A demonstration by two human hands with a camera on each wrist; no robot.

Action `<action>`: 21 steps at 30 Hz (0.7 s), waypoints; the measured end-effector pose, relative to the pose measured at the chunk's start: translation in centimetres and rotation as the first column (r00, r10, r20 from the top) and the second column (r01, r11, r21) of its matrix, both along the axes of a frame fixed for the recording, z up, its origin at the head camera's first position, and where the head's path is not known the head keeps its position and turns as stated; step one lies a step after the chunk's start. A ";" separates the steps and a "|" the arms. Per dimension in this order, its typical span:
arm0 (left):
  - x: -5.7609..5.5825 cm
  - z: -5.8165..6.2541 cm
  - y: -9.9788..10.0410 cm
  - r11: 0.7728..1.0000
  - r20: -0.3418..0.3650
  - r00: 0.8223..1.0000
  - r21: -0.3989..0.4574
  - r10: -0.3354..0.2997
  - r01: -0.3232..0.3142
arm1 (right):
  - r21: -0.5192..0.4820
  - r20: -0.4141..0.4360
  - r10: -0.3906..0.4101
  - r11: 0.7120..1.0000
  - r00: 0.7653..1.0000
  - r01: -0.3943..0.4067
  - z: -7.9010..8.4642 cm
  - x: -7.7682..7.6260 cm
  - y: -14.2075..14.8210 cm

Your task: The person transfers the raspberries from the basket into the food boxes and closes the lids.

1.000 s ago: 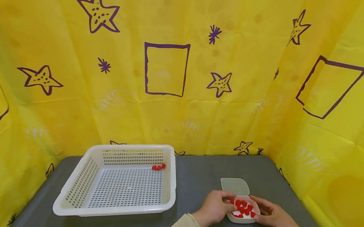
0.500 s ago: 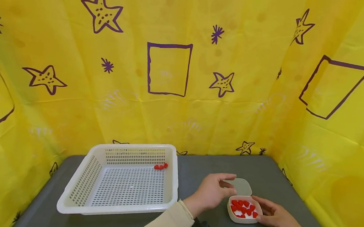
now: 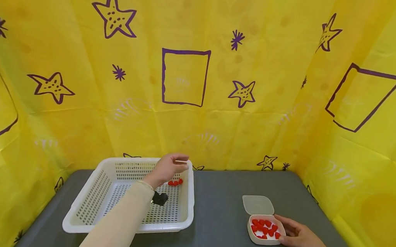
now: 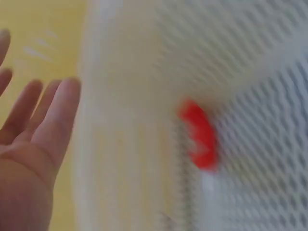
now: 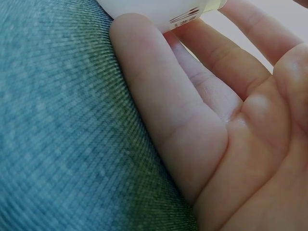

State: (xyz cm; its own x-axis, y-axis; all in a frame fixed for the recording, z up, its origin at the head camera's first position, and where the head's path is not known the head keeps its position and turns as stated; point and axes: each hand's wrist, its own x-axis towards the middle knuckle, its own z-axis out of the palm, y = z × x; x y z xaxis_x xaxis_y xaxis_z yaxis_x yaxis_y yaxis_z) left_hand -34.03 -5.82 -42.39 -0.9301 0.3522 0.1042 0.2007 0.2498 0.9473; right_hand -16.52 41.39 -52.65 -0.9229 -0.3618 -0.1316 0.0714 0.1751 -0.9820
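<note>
My left hand (image 3: 167,170) is over the back right corner of a white plastic basket (image 3: 77,191), close above a row of small red pieces (image 3: 175,183). Its fingers are extended and apart in the left wrist view, and no object shows in them; the same red pieces (image 4: 201,137) are blurred there. On the right, my right hand (image 3: 302,240) holds the right side of a small white box (image 3: 262,241), thumb in front and fingers behind. Several red pieces (image 3: 265,230) lie inside the box. The right wrist view shows the thumb against the box's wall (image 5: 144,12).
The box's translucent lid (image 3: 258,205) lies flipped back behind it. Both containers stand on a dark grey tabletop (image 3: 219,202), with a stretch of it between them. Yellow patterned cloth (image 3: 215,125) rises behind and at both sides.
My left hand has moved from the box, up and leftward, to above the basket's back right corner. My right hand has stayed at the box.
</note>
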 end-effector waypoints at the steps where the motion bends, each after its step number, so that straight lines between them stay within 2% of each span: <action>1: -0.3 -0.8 -0.7 0.999 0.015 1.000 -0.032 -0.005 0.005 | 0.003 -0.005 0.003 1.000 1.000 -0.003 -0.1 0.0 0.0; 4: -1.1 -2.9 -1.9 0.989 0.053 0.998 -0.140 -0.047 0.054 | 0.020 -0.004 0.001 1.000 1.000 -0.001 -0.2 0.1 0.1; 5: -1.3 -3.5 -2.2 0.981 0.043 0.997 -0.182 -0.061 0.068 | 0.028 -0.003 -0.002 1.000 1.000 0.002 -0.2 0.1 0.1; 8: -1.6 -4.7 -2.3 0.935 -0.013 0.994 -0.341 -0.109 0.099 | 0.042 -0.001 -0.008 0.999 1.000 0.008 -0.4 0.0 0.1; 11: -1.8 -5.2 -2.1 0.871 -0.069 0.986 -0.481 -0.154 0.103 | 0.042 -0.003 -0.005 0.999 1.000 0.005 -0.5 0.0 0.2; 13: -1.9 -5.3 -2.0 0.839 -0.083 0.983 -0.536 -0.163 0.094 | 0.037 0.000 -0.005 0.999 1.000 0.005 -0.4 0.0 0.2; 18: -1.8 -5.4 -1.9 0.805 -0.105 0.987 -0.591 -0.125 0.039 | -0.001 0.001 0.004 1.000 1.000 -0.004 -0.3 0.0 0.2; 20: -1.8 -5.6 -1.9 0.780 -0.129 0.982 -0.625 -0.137 0.027 | -0.024 -0.005 0.015 1.000 1.000 -0.015 -0.4 0.0 0.2; 21: -1.8 -5.7 -2.0 0.755 -0.144 0.976 -0.655 -0.161 0.028 | -0.033 -0.008 0.020 0.999 1.000 -0.020 -0.4 0.0 0.2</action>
